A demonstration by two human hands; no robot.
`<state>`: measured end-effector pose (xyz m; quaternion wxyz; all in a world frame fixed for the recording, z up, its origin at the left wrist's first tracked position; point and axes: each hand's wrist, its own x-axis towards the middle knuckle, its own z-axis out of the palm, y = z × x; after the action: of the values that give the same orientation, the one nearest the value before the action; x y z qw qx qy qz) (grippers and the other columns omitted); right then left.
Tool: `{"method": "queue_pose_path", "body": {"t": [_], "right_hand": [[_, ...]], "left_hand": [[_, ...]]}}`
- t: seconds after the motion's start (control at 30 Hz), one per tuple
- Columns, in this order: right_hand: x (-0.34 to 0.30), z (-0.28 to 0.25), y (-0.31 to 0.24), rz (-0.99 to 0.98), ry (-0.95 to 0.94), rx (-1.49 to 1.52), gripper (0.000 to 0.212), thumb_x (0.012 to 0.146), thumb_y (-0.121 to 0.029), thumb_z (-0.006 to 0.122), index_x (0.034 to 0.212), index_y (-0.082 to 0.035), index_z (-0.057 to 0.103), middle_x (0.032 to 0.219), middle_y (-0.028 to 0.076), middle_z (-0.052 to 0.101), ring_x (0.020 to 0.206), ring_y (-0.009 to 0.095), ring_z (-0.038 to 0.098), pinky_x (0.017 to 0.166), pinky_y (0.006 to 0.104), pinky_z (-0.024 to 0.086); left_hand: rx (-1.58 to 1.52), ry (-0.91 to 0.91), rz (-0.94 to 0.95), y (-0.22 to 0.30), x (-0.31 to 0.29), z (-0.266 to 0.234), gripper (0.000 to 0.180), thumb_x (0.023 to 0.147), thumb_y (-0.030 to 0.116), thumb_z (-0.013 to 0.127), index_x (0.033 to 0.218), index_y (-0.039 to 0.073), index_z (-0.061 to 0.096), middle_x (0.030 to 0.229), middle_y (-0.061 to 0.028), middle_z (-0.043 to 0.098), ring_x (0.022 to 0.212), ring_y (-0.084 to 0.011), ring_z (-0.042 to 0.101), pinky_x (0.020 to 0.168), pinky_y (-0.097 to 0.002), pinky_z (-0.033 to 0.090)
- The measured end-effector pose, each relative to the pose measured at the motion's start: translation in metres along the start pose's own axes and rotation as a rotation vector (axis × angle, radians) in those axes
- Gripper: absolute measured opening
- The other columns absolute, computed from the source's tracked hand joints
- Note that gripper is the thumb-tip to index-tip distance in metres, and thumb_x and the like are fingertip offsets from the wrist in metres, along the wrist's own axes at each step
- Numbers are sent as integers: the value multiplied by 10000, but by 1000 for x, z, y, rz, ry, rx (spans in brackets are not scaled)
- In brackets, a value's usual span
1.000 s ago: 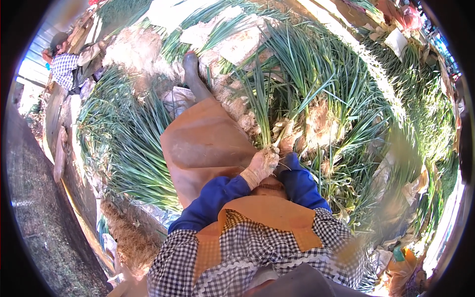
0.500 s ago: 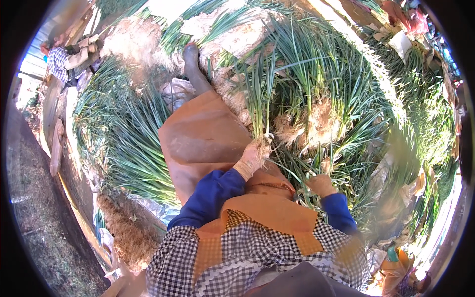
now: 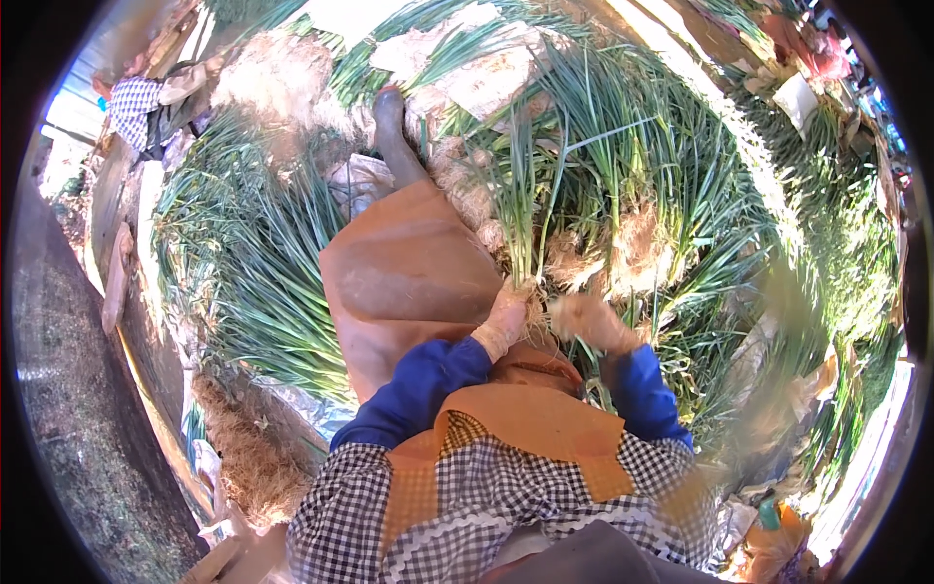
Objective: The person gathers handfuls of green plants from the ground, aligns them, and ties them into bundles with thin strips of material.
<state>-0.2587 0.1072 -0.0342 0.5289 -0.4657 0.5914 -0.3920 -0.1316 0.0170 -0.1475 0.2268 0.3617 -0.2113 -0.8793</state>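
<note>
Holding a bunch of green onions tight by the roots, the left hand is closed; just beside it, the right hand looks blurry, so I cannot tell its grip.

Harsh sunlight floods the scene, bleaching the pale ground at the far side. The right hand smears with motion blur (edges bend and soften toward the black fisheye rim).

A bunch of green onions stands upright, long green leaves fanning upward, pale roots at the bottom.
</note>
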Motion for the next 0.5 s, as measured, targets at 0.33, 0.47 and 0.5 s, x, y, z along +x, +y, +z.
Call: {"method": "queue_pose_path", "body": {"t": [0.33, 0.47, 0.5], "right_hand": [[131, -27, 66, 199, 584, -832, 300, 846, -367, 461, 811, -97, 587, 768, 137, 600, 695, 343, 582, 629, 415, 452], [95, 4, 105, -236, 396, -320, 238, 896, -234, 430, 869, -56, 585, 668, 85, 577, 525, 244, 541, 470, 352, 424], [81, 11, 110, -214, 335, 6, 246, 904, -234, 431, 901, -42, 584, 655, 69, 574, 498, 210, 528, 447, 335, 415]], "left_hand": [[191, -37, 34, -5, 2, 9, 143, 868, 112, 517, 991, 85, 452, 697, -7, 475, 501, -95, 432, 413, -253, 399], [-7, 3, -53, -9, 8, 0, 140, 864, 81, 500, 1001, 107, 479, 730, -9, 516, 591, -133, 520, 494, -258, 459], [-20, -37, 18, -10, 9, 0, 153, 866, 73, 491, 1014, 107, 476, 736, -8, 519, 614, -137, 529, 510, -254, 463]]}}
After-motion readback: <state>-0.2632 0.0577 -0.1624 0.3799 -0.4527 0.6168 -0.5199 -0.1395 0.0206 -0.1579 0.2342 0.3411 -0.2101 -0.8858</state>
